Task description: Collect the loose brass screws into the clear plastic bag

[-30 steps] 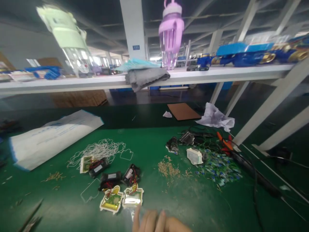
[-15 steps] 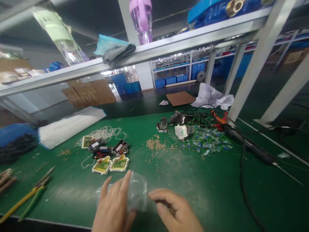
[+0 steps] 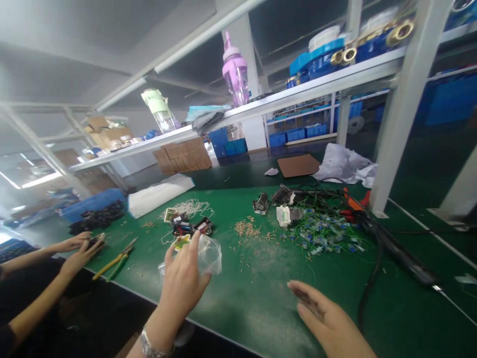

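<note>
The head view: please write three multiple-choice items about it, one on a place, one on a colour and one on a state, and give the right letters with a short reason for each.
1. Where is the pink bottle?
A. on the raised shelf
B. on the green table
C. in the blue bin

2. What colour are the handles of the pliers by the table's near edge?
A. red
B. yellow and green
C. white

3. How is the right hand?
A. closed on the pliers
B. open and holding nothing
C. gripping the black cable

Answers:
1 A: the bottle stands on the white shelf, above the table.
2 B: one handle is yellow, the other green.
3 B: its fingers are spread above the table, while the left hand holds the clear plastic bag.
</note>
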{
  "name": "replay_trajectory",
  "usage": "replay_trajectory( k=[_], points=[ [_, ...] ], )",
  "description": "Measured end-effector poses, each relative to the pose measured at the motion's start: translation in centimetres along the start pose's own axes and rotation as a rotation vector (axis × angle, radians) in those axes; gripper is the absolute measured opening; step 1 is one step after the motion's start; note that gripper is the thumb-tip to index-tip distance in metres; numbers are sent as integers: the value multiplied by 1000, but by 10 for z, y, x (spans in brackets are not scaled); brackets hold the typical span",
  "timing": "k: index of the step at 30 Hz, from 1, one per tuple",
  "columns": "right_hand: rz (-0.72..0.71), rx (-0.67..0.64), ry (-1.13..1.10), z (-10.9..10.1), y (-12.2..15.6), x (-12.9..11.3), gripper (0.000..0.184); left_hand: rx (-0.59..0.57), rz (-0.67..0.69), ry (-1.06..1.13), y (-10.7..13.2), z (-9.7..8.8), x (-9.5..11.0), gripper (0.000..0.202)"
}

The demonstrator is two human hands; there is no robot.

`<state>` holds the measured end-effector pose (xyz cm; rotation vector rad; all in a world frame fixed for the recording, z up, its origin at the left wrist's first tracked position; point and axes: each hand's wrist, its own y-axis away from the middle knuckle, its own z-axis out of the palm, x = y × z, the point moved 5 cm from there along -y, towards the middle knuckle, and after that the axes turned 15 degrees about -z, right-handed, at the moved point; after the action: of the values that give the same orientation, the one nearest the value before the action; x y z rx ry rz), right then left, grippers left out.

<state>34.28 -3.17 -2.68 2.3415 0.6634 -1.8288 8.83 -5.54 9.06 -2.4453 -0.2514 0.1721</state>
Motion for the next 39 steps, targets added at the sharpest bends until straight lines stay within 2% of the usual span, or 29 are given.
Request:
replay_trajectory(
  k=[3, 7, 11, 17, 21, 24, 29, 32, 35, 39],
  points=[
    [-36, -78, 230, -6, -22, 4, 67, 25, -40, 11, -2, 8, -2, 75],
    [-62, -209, 571, 4, -63, 10, 61, 54, -122, 42, -2, 29, -11, 75],
    [-44, -232, 693, 17, -102, 26, 63, 114, -165, 106, -12, 50, -17, 74],
    [-2, -221, 833, 30, -146, 51, 68, 292, -166, 176, -42, 87, -25, 70],
    [41, -203, 900, 38, -162, 61, 69, 373, -153, 262, -58, 115, -31, 68],
    [63, -210, 924, 49, -166, 60, 69, 416, -104, 361, -65, 129, -35, 69],
    [8, -276, 936, 81, -173, 47, 67, 434, -105, 504, -71, 142, -48, 72],
    [20, -229, 995, 90, -180, 46, 63, 426, -142, 564, -74, 144, -56, 73],
    [79, -95, 1100, 83, -184, 49, 54, 421, -172, 612, -77, 142, -61, 71],
    [95, 36, 1218, 62, -192, 51, 35, 413, -165, 660, -79, 135, -60, 69]
  ],
)
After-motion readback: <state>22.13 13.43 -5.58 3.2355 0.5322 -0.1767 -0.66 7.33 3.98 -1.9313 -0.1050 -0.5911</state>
